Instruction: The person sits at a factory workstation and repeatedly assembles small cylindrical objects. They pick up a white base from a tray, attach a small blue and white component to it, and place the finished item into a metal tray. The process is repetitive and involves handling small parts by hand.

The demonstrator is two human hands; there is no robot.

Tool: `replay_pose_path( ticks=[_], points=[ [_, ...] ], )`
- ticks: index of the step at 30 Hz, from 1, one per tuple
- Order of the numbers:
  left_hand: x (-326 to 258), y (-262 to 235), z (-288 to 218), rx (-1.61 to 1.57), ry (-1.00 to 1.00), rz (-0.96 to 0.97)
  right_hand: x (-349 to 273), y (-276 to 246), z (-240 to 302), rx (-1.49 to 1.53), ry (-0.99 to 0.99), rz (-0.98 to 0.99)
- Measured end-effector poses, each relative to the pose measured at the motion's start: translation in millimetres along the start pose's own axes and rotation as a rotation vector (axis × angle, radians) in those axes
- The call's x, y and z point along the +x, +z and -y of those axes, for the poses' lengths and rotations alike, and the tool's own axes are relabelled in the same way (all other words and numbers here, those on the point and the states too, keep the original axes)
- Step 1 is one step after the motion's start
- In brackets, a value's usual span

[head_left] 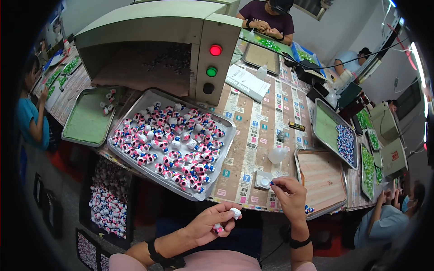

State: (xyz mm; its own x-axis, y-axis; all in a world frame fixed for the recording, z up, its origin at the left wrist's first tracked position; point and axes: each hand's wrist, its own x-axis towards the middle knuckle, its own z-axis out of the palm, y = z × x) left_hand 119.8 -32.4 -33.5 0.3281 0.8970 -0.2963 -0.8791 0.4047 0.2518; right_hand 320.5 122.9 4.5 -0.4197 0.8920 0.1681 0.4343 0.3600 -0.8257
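My left hand [209,224] is closed round a small white and pink figurine [234,213], its white head standing out at the fingertips and a pink part lower down near the palm. Between thumb and forefinger of my right hand [291,196] is a tiny dark blue piece [271,183]. That hand is just beside a small square block with a round white cup [263,180] at the table's front edge. To the left, a metal tray [211,184] carries many white, pink and blue figurines [169,135], loosely heaped.
A beige machine [144,27] with lit red and green buttons stands behind the tray. Right of me are an orange-lined tray [321,180], a tray of blue pieces [326,121] and a translucent bottle [277,155]. Black crates [129,212] of figurines stand below left. Several people work around.
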Motion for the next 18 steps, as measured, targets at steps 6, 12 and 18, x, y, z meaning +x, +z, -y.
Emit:
replay_pose_path(
  ticks=[6, 12, 18],
  points=[
    [-1.2, -7.6, 2.3, -0.181, -0.099, 0.100, 11.5, 13.7, 1.3, -0.224, -0.137, 0.001],
    [-4.5, -4.6, 1.2, -0.093, -0.047, 0.116, 12.7, 14.3, -0.8, -0.327, -0.155, 0.026],
    [-2.2, 1.3, -0.3, -0.155, -0.034, 0.004, 13.9, 16.2, -1.1, -0.336, -0.168, 0.007]
  ],
)
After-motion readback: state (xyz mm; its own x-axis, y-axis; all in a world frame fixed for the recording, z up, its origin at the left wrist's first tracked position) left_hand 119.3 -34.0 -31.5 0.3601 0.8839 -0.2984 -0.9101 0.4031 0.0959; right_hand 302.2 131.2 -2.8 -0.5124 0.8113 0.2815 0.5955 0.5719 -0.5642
